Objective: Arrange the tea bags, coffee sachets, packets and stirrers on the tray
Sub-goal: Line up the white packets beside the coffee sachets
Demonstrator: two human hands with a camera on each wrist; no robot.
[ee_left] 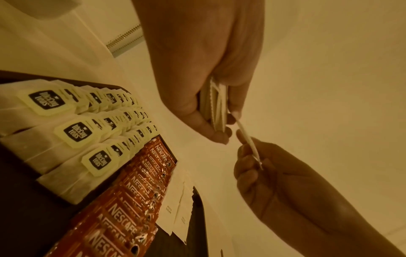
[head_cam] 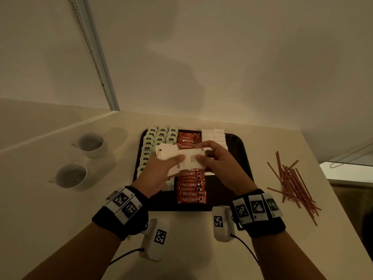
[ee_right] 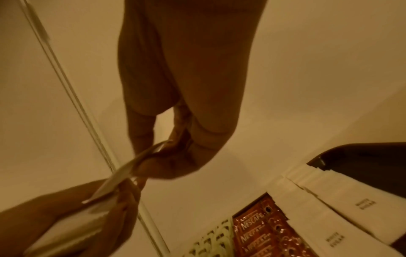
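Note:
A black tray [head_cam: 237,145] holds three rows of tea bags [head_cam: 159,136], a column of red Nescafe sachets [head_cam: 191,195] and white sugar packets [head_cam: 214,134] at its back right. Above the tray's middle my left hand [head_cam: 161,170] grips a stack of white packets [head_cam: 167,152], seen edge-on in the left wrist view as a stack [ee_left: 216,104]. My right hand [head_cam: 220,160] pinches one white packet [head_cam: 193,158] at the stack's end; in the wrist views this packet [ee_left: 248,140] [ee_right: 131,167] is a thin edge. Brown stirrers [head_cam: 292,182] lie in a loose heap on the counter, right of the tray.
Two white cups [head_cam: 90,144] [head_cam: 70,176] stand on the counter left of the tray. A wall rises right behind the tray. The counter's right edge runs just beyond the stirrers. The tray's right part and front strip [head_cam: 222,201] are bare.

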